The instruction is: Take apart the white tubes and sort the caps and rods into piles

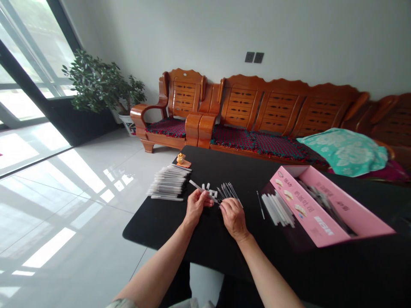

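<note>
One white tube [194, 184] is in the grip of the left hand [196, 206], pinched between thumb and fingers. Its long axis slants: the free end points away and to the left of the grip, the lower end toward the right hand [232, 216]. That lower end is the relation that matters, since it lies between the two hands, with the right fingertips just beside or touching it. The right fingers are drawn together there, but I cannot tell what, if anything, they pinch.

Just beyond the grip lie several short white pieces [214, 193], perhaps five; the left fingers partly hide them, so the count is unsure. Beyond the right hand, and nearer to it than to the left, a fan of thin dark rods [229, 189] points away, roughly eight in all, overlapping. Further right of the grip is one lone rod [260, 205], then a small pile of white tubes [278, 208], too closely packed to count surely, then one pink box [307, 208] with items inside that I cannot count.

Left of the grip sits a large stack of white tubes [167, 184], too many to number, with one small yellow figurine [180, 158] beyond it. All rest on one black table [154, 227].
</note>
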`<state>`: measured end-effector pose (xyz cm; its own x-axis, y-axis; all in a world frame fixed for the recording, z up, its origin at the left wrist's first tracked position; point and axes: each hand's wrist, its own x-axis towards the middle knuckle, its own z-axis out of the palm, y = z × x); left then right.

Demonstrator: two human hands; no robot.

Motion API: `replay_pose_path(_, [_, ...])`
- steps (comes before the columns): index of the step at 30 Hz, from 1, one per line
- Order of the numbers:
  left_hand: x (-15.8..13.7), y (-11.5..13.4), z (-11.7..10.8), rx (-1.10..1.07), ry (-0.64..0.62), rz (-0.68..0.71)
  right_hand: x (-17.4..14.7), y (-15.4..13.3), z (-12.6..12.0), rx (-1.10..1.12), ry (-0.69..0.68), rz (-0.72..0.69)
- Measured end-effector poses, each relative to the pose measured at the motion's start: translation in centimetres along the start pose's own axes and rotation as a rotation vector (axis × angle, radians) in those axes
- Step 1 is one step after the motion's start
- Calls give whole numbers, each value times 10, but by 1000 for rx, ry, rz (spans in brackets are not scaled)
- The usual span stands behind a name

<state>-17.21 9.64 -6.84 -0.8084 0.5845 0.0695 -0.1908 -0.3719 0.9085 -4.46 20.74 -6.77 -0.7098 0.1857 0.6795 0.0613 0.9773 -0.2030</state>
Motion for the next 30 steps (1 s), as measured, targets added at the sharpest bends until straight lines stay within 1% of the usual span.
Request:
replay_pose_path(1, [1, 0, -2, -6, 56, 34, -1, 2, -1, -9, 2, 9])
replay_pose_path(4, [7, 1, -9, -33, 293, 144, -5, 14, -5, -72, 50, 79])
replay_pose_path(6, [9, 1, -13, -38, 378, 181, -9, 25, -8, -135, 110, 153])
replay_pose_path(7, [10, 1, -14, -34, 382, 186, -11, 31, -9, -169, 139, 193])
replay_pose_path(9, [9, 1, -14, -12, 331, 175, -16, 41, -11, -234, 182, 265])
replay_pose_path(11, [7, 2, -11, 15, 242, 151, -18, 48, -11, -281, 203, 311])
replay_pose_path(13, [4, 3, -8, 31, 147, 127, -18, 48, -12, -299, 209, 325])
replay_pose_path(15, [1, 5, -5, 23, 48, 91, -15, 43, -12, -276, 224, 311])
replay_pose_path(18, [-4, 9, 0, -17, -111, 20, -8, 23, -11, -129, 218, 187])
replay_pose_path(20, [-7, 11, 2, -24, -207, -20, -3, 8, -9, -18, 144, 67])
replay_pose_path(22, [-9, 12, 4, -8, -272, -45, -1, -3, -6, 36, 58, -15])
replay_pose_path(23, [-9, 12, 4, -5, -277, -48, 0, -6, -5, 42, 31, -33])
replay_pose_path(25, [-7, 12, 3, -34, -229, -36, -1, -7, -4, 28, 19, -30])
replay_pose_path(28, [-1, 10, -2, -122, -96, -6, -4, -1, -5, 11, 58, 30])
replay_pose_path(30, [2, 9, -5, -154, -57, -2, -4, 1, -9, 62, 67, 91])
